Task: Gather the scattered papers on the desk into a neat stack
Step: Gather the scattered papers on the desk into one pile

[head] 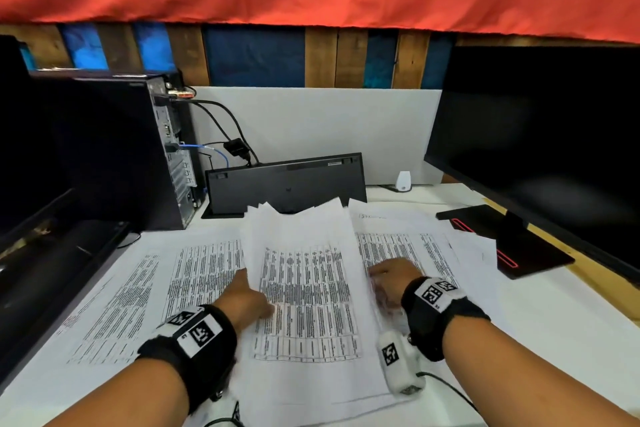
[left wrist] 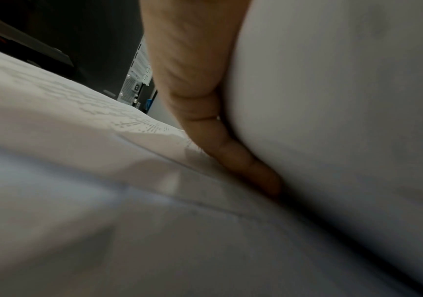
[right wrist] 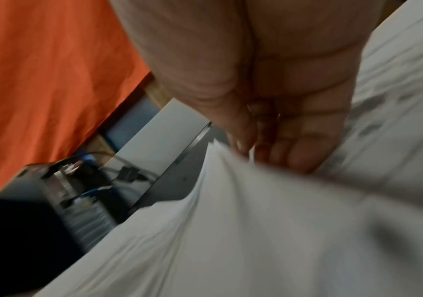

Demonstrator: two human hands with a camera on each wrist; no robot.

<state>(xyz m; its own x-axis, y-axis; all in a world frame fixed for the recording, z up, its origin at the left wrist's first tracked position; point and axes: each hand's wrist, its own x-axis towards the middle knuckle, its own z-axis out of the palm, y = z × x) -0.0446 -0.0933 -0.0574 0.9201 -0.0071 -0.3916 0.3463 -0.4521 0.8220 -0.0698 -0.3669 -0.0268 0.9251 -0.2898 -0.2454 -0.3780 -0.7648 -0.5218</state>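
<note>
A bundle of printed papers (head: 308, 288) is lifted at a slant over the middle of the white desk (head: 554, 322). My left hand (head: 249, 295) grips its left edge, thumb on top and fingers underneath. In the left wrist view those fingers (left wrist: 205, 100) lie against the bundle's underside (left wrist: 345, 100). My right hand (head: 391, 276) pinches the bundle's right edge; in the right wrist view the bundle (right wrist: 230, 221) rises between the thumb and fingers (right wrist: 304, 156). Loose printed sheets lie flat to the left (head: 204, 274), far left (head: 114, 308) and right (head: 398, 246).
A black computer tower (head: 121, 149) with cables (head: 228, 135) stands at the back left. A keyboard (head: 284, 180) leans upright against the white partition. A monitor (head: 540, 135) and its stand base (head: 512, 239) fill the right side. A small white device (head: 403, 180) sits behind the papers.
</note>
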